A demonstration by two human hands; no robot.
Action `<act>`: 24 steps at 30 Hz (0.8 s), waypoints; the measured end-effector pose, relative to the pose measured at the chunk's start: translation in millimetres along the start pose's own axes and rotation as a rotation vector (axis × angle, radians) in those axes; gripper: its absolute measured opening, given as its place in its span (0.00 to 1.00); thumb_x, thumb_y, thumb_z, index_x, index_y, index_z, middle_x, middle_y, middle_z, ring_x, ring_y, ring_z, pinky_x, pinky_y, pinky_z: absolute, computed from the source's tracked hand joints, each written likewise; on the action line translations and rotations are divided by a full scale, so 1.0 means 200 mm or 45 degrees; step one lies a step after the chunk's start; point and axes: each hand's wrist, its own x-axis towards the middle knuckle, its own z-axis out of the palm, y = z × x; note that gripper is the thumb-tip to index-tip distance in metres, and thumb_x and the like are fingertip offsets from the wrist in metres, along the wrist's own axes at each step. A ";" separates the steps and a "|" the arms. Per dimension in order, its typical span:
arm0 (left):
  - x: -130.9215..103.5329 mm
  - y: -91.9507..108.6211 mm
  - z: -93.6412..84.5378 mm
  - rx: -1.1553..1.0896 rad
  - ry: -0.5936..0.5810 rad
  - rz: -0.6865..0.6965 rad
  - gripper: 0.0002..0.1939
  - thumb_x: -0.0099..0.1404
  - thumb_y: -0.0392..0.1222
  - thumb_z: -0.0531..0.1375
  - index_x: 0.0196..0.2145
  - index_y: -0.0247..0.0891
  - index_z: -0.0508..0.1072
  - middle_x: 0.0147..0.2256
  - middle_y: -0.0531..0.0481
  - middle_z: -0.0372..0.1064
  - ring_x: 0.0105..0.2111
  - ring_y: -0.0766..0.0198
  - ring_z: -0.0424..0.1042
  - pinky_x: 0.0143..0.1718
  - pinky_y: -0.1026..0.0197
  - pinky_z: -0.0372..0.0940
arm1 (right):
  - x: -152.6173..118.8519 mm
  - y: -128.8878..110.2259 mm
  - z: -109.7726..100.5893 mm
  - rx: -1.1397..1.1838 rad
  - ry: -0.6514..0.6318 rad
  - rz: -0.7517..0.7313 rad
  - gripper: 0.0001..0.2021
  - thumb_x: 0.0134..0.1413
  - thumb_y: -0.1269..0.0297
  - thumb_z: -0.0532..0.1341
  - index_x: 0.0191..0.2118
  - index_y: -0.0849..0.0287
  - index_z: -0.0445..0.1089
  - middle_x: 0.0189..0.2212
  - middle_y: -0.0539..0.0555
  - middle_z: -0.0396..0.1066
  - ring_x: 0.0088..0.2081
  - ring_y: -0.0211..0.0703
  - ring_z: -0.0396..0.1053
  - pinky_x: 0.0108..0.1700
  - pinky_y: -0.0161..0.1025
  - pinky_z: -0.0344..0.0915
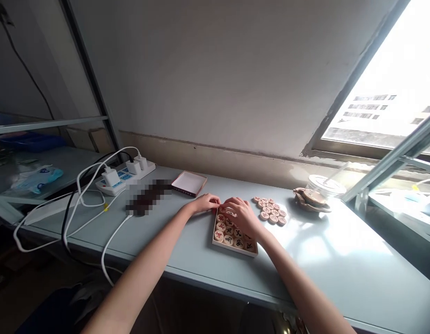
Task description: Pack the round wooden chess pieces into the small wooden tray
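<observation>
1. In the head view, a shallow box (234,251) is lying on the table (187,246), in front of the person and between the two forearms. It holds round pieces (228,240) with red and black characters, in rows.

2. The left hand (206,202) is at the far left corner of this box, its fingers bent inward. Whether its grip pinches a piece or only touches the border, I cannot tell.

3. The right hand (240,214) lies over the far part of the box, fingers curved downward. It covers some pieces (so its grip, too, I cannot judge).

4. To the right of the box, near but apart, a flat group of loose pieces (270,207) is on the table. An open tray-like lid (189,181) is farther back, on the left.

5. The pieces look wooden; I judge them light, stiff and a little smooth, not fragile. Best is to hold each by its round edge. The box seems thin cardboard, so it should be taken by two opposite walls, without squeezing strongly.
</observation>
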 end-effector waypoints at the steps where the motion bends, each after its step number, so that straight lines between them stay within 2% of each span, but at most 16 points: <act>1: 0.00 0.00 0.00 0.030 0.003 -0.001 0.13 0.57 0.49 0.55 0.29 0.36 0.71 0.27 0.51 0.68 0.31 0.64 0.65 0.36 0.64 0.58 | 0.00 0.01 0.00 0.016 -0.008 0.011 0.11 0.61 0.61 0.55 0.46 0.50 0.71 0.46 0.54 0.69 0.47 0.47 0.65 0.49 0.48 0.59; 11: -0.01 0.00 0.00 0.042 -0.008 -0.031 0.16 0.57 0.51 0.57 0.34 0.36 0.75 0.30 0.50 0.72 0.33 0.63 0.67 0.37 0.64 0.59 | -0.03 0.04 -0.06 0.094 0.017 0.034 0.11 0.59 0.54 0.56 0.42 0.51 0.71 0.43 0.55 0.71 0.46 0.48 0.65 0.50 0.49 0.58; 15: -0.01 -0.01 -0.01 0.018 -0.066 -0.029 0.18 0.58 0.51 0.57 0.39 0.35 0.77 0.35 0.47 0.74 0.37 0.61 0.69 0.39 0.62 0.60 | -0.04 0.11 -0.10 0.172 0.166 0.083 0.11 0.57 0.54 0.58 0.40 0.52 0.71 0.40 0.52 0.72 0.43 0.45 0.67 0.46 0.43 0.60; 18: 0.00 -0.02 -0.01 -0.005 -0.071 -0.042 0.19 0.58 0.49 0.58 0.41 0.35 0.77 0.39 0.45 0.75 0.39 0.60 0.70 0.41 0.62 0.60 | -0.05 0.18 -0.09 0.001 0.277 0.189 0.11 0.57 0.53 0.57 0.39 0.52 0.71 0.38 0.52 0.73 0.42 0.46 0.68 0.48 0.46 0.58; 22: 0.00 -0.03 -0.01 -0.076 -0.092 -0.057 0.17 0.57 0.47 0.59 0.39 0.35 0.77 0.37 0.45 0.75 0.36 0.62 0.70 0.39 0.61 0.61 | -0.07 0.27 -0.06 -0.203 0.203 0.202 0.13 0.60 0.54 0.53 0.46 0.49 0.69 0.41 0.51 0.73 0.45 0.47 0.67 0.51 0.49 0.53; 24: -0.01 -0.02 -0.02 -0.118 -0.096 -0.072 0.16 0.56 0.46 0.60 0.38 0.34 0.78 0.34 0.45 0.75 0.34 0.63 0.69 0.36 0.62 0.61 | -0.09 0.32 -0.06 -0.281 0.147 0.209 0.13 0.61 0.55 0.52 0.45 0.49 0.71 0.43 0.52 0.73 0.45 0.49 0.66 0.49 0.50 0.53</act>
